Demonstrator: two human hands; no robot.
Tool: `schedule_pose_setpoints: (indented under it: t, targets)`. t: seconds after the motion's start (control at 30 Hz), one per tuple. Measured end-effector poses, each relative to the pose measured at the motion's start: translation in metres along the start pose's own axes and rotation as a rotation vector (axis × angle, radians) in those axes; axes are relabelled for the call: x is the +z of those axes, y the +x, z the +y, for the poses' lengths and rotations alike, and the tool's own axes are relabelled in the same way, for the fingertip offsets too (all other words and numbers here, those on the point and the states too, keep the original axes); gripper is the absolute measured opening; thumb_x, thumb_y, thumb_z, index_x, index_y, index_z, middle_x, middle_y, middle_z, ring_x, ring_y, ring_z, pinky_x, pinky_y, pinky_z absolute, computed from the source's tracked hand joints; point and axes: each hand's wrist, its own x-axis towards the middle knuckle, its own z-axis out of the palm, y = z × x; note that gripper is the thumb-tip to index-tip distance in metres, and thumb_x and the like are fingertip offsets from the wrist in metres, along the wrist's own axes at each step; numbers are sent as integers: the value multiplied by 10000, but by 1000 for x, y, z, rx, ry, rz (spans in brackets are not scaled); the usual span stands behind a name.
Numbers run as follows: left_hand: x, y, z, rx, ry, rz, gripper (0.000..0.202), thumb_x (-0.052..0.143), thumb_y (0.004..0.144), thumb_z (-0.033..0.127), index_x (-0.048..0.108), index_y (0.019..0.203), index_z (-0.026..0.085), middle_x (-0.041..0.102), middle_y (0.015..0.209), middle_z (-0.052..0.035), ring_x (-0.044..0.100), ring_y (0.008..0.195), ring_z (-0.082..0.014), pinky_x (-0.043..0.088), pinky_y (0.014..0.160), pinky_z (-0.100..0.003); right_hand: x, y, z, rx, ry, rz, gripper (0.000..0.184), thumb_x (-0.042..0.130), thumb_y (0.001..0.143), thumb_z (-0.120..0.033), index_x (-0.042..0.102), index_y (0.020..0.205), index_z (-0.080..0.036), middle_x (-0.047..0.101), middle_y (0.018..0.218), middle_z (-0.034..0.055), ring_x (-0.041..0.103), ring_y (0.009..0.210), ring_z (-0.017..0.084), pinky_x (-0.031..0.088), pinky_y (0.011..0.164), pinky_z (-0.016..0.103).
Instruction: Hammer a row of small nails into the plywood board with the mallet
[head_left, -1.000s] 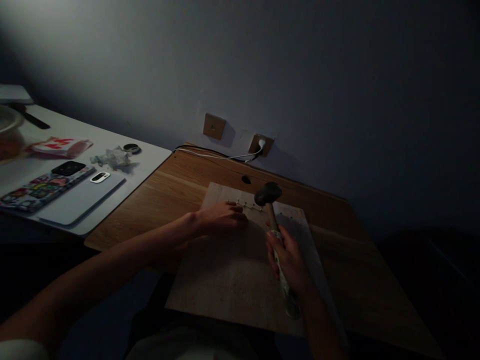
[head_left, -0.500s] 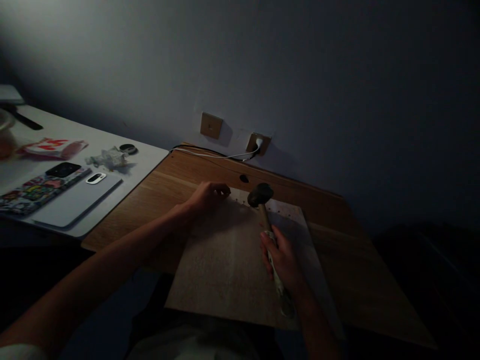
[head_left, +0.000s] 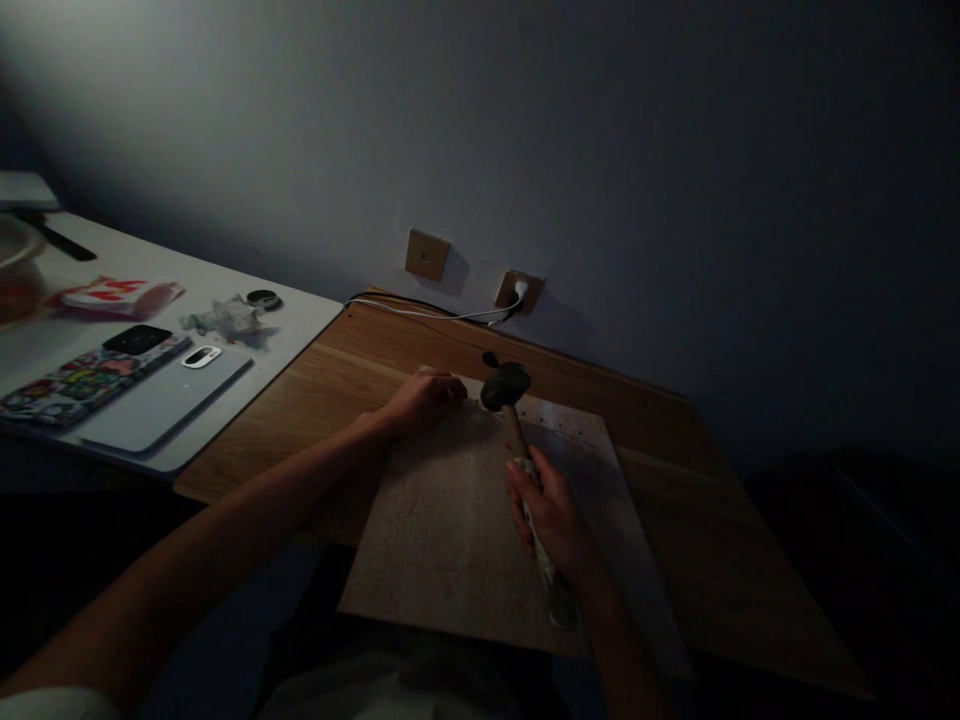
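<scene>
"Hammer (head_left: 517, 432), where's it at?"

"Gripped in the right hand (head_left: 553, 512), head over the far end of the board (head_left: 442, 530). Left hand (head_left: 424, 402) is curled beside it, can't tell if it's pinching anything."

"Any writing?"

"Red marks on a packet (head_left: 120, 297), white table (head_left: 300, 315) off left, too blurry to read tbh."

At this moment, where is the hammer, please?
In the head view, the hammer is just right of centre, gripped in the right hand. Its dark head is near the far edge of the board, to the right of the left hand.
</scene>
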Motion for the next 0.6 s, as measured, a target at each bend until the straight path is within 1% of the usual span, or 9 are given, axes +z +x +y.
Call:
schedule_pose_setpoints:
  t: [0.07,0.2,0.23,0.37,0.47,0.6]
  targets:
    - [1,0,0,-38,-56,-11,204,611,831,118,745,976,167,746,892,-42,680,792,-149,497,747,-236,4,4,-2,-9,-12,-14,303,558,921,-534,494,932,-238,474,639,-106,385,339,55,329,256,164]
    - [3,1,-1,-105,-183,-18,381,618,830,129,660,1207,171,770,894,-20,701,763,-140,503,720,-215,12,11,-8,-24,-24,-41,299,559,916,-526,472,908,-240,480,644,-105,393,341,57,332,252,167]
    - [3,2,-2,-109,-189,-16,403,624,825,130,644,1226,170,771,895,-21,702,756,-141,503,706,-211,13,12,-8,-28,-25,-47,300,557,918,-529,471,911,-241,475,639,-107,393,341,58,333,252,168]
    - [4,4,-3,-101,-135,5,439,643,778,77,639,1209,159,769,901,-33,700,744,-143,497,682,-208,19,17,-7,-45,-39,-67,306,540,926,-540,481,959,-241,464,643,-111,392,345,62,340,257,175]
    - [6,5,-5,-131,-127,14,531,664,733,33,616,1248,153,770,898,-30,706,746,-147,500,681,-206,22,20,-2,-31,-58,-65,301,543,919,-524,491,995,-237,465,653,-111,388,342,62,332,255,179]
    - [7,4,-9,-137,-151,20,581,666,748,41,580,1311,160,770,882,-22,716,747,-152,511,692,-213,24,21,2,-10,-59,-61,333,533,922,-524,500,1071,-227,467,655,-109,382,346,64,339,259,179]
